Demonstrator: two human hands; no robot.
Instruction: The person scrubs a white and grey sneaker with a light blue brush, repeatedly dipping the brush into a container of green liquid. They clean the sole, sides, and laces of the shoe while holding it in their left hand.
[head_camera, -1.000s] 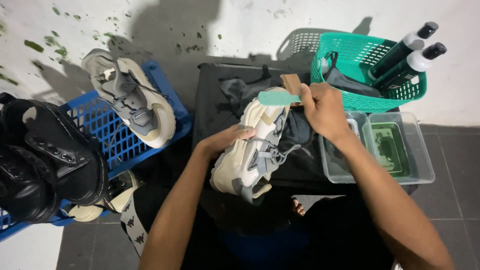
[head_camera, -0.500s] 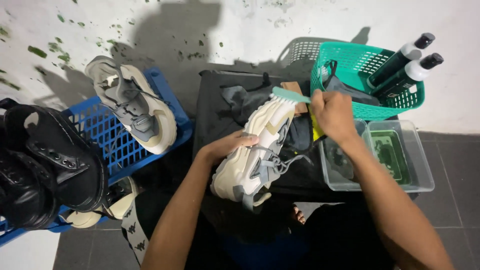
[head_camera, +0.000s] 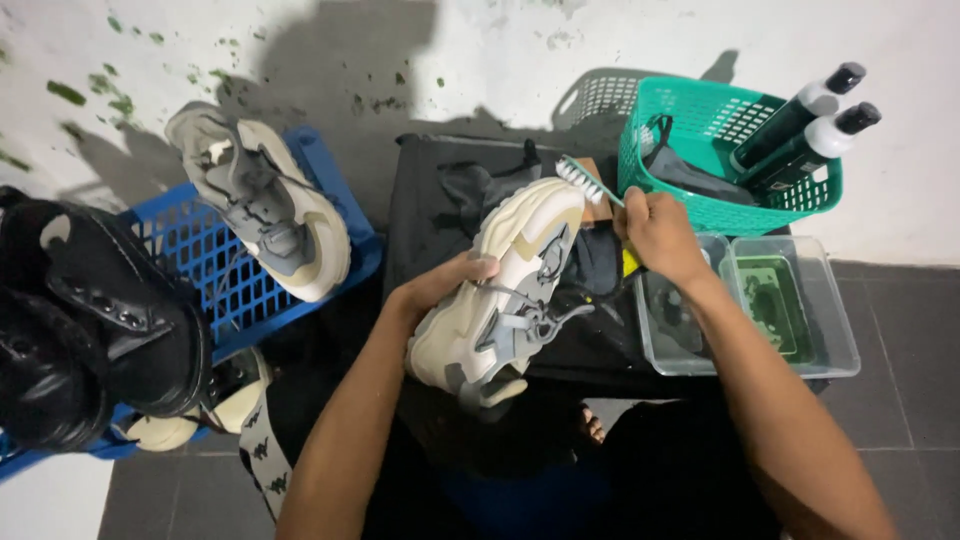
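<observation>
support: black table (head_camera: 420, 200) | on it: dark cloth (head_camera: 480, 185), clear tubs (head_camera: 830, 340), green basket (head_camera: 700, 205)

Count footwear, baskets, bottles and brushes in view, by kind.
Cream-grey sneakers: 2, one held, one on the blue crate
Black boots: 2
Baskets: 2, teal, grey
Bottles: 2
Brush: 1
Total: 9

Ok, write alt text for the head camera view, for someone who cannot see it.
A person's left hand holds a cream and grey sneaker over a black table while the right hand holds a teal brush at its toe. Beside it are a green basket with bottles and a blue crate of shoes.
</observation>
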